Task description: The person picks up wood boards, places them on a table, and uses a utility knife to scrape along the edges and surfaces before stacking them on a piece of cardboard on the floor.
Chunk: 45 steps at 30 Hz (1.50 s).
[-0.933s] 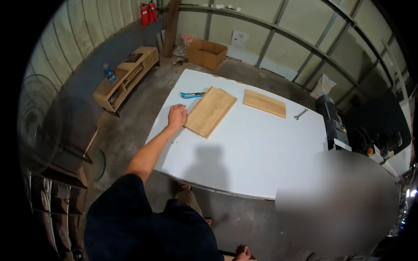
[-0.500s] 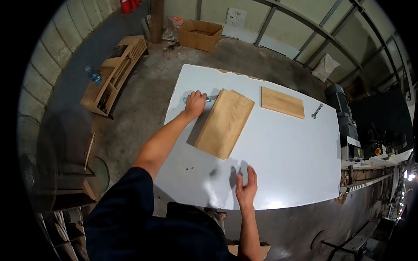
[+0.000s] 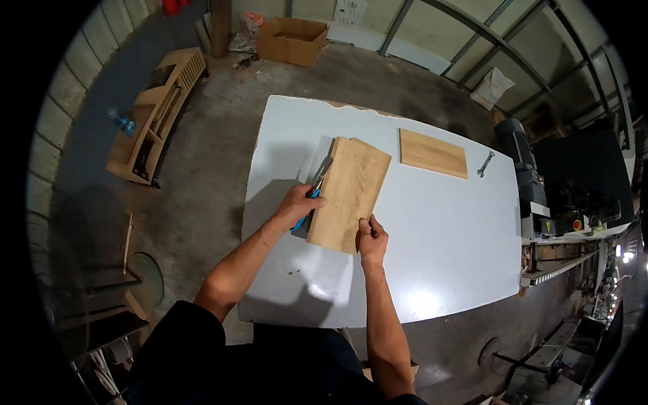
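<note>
A stack of light wooden boards (image 3: 351, 192) with uneven edges lies at a slant over the white tabletop. Against its left side my left hand (image 3: 297, 204) is closed around a blue-handled metal tool (image 3: 324, 170); its grey end points away from me along the boards' edge, and its exact kind is unclear. My left thumb rests on the top board. At the near right edge of the stack, my right hand (image 3: 372, 241) grips the wood, thumb on top and fingers partly hidden.
Another flat board (image 3: 433, 154) and an open-ended wrench (image 3: 485, 164) lie farther right on the white table (image 3: 445, 250). Machinery (image 3: 523, 162) stands beyond the right edge. On the floor are a wooden cabinet (image 3: 158, 111) and a cardboard box (image 3: 291, 40).
My left hand has come nearer with the blue-handled tool, now alongside the boards. My right hand has moved up from the bare tabletop and closed on the stack's near right edge.
</note>
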### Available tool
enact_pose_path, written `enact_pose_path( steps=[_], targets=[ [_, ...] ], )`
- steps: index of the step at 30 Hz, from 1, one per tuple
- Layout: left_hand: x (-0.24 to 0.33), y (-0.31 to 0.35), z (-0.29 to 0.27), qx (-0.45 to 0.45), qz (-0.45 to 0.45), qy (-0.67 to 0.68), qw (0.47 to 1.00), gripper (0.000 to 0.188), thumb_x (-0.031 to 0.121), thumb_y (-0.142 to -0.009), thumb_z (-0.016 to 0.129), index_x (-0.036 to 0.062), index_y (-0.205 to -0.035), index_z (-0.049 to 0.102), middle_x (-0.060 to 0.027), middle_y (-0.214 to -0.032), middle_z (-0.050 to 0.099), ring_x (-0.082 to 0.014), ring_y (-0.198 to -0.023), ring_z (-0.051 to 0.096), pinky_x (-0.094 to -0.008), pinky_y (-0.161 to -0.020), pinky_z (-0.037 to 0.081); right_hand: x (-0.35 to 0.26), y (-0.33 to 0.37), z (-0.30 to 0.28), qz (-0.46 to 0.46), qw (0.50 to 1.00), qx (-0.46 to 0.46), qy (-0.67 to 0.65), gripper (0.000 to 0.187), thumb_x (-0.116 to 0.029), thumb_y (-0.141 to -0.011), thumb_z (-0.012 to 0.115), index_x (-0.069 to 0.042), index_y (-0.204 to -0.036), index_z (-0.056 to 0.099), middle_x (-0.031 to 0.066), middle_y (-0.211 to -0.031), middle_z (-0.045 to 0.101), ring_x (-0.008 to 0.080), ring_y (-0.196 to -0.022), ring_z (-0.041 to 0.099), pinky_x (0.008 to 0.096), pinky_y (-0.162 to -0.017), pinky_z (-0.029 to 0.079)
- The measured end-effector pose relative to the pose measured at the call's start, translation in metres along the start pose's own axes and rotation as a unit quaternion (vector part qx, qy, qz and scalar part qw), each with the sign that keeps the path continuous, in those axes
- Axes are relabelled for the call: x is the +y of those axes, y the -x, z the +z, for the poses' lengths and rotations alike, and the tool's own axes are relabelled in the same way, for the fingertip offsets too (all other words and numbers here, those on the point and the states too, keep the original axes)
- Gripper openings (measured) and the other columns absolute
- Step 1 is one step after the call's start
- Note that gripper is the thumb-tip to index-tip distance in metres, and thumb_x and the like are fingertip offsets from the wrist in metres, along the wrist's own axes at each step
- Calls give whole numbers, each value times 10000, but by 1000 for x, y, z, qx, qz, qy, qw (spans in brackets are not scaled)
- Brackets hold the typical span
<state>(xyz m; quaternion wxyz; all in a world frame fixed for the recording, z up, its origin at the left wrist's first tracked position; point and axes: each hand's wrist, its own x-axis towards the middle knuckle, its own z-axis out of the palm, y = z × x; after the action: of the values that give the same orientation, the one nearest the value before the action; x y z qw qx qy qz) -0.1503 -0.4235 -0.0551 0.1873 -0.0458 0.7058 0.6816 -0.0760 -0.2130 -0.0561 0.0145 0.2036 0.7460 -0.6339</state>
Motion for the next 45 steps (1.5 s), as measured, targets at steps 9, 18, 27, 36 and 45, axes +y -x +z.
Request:
enact_pose_path(
  steps=[9,18,27,36,45],
  targets=[
    [-11,27,25,-32,-33,-40,998,187,177,-748,716,32,-806,614,8,-680,555,-88,-589,491,-277,-515,411,3,14,-41,77,995,33,-51,442,-206,-975,569,41,-1336,508,28,-976,657,63,-790,529,207,-748,460],
    [-3,26,3,-70,-110,49,990,240,207,-864,667,20,-1002,605,-29,-755,611,-96,-619,545,-263,-538,434,13,21,-22,-206,901,62,377,609,-326,-965,512,36,-1424,343,260,-1459,332,467,-1292,351,524,-1077,287],
    [19,-46,-25,-40,89,-179,979,194,123,-949,515,21,-1091,597,-99,-830,668,-200,-715,651,-335,-636,506,2,22,-9,-241,829,28,504,671,-476,-978,400,-17,-1460,319,214,-1537,235,444,-1416,179,574,-1130,162],
    [37,-87,-12,61,320,-434,840,366,29,-850,536,122,-1190,635,-126,-1031,683,-316,-911,650,-421,-785,512,4,22,-9,-249,831,4,497,582,-381,-1000,378,-37,-1466,325,149,-1555,240,413,-1426,183,570,-1131,167],
    [11,-28,-4,5,305,-496,813,414,-1,-805,522,152,-1161,667,-86,-885,661,-290,-793,620,-414,-753,470,4,21,-6,-243,830,17,503,535,-325,-1009,360,-55,-1469,330,126,-1551,265,391,-1432,188,565,-1127,177]
  ],
)
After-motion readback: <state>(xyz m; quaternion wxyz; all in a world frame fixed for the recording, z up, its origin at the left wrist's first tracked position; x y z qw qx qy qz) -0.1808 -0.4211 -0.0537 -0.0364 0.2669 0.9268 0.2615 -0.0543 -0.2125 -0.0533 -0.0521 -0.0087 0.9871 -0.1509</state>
